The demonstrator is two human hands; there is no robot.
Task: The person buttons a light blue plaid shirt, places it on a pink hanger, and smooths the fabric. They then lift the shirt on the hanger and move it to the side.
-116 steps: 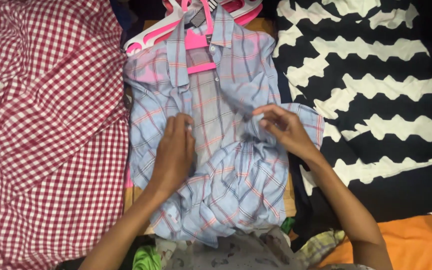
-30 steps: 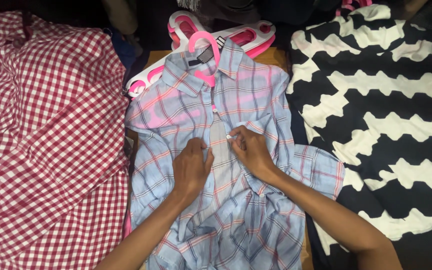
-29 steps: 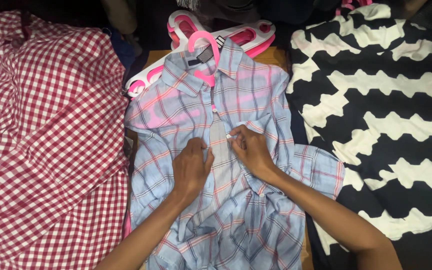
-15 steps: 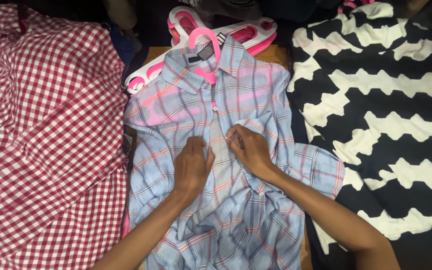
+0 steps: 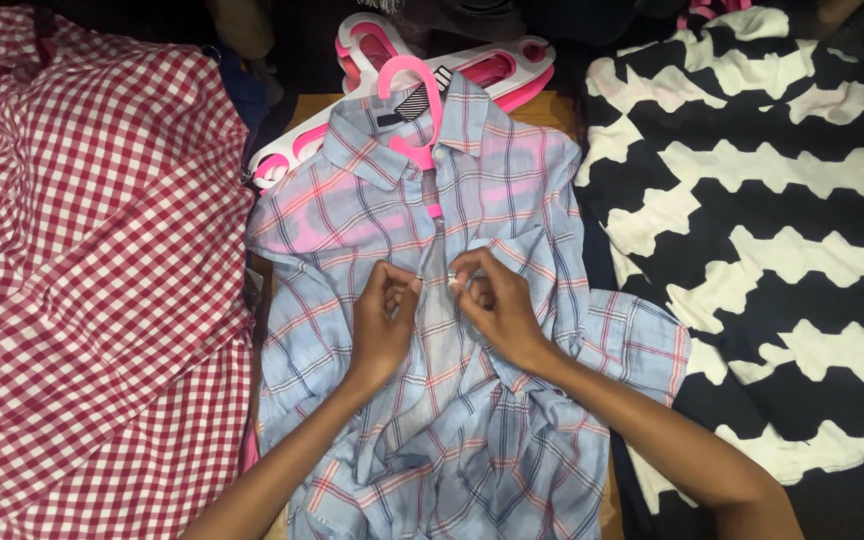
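Lying flat and face up on a wooden surface (image 5: 552,105), a light blue plaid shirt (image 5: 472,400) is shown on a pink hanger (image 5: 410,100), the hook of which rises out of the shirt's collar. Both hands are set at the shirt's front placket, just below the collar: the left hand (image 5: 384,322) is curled, its fingertips pinching the fabric edge, and the right hand (image 5: 492,305) — just beside it, the two nearly touching — is likewise closed on the opposite edge. Whether a button is held cannot be told. Beyond the collar, a pile of pink and white hangers (image 5: 492,70) is seen. Left of the shirt a red-and-white gingham cloth (image 5: 82,280) is spread; right of it, a black-and-white zigzag fabric (image 5: 772,230).
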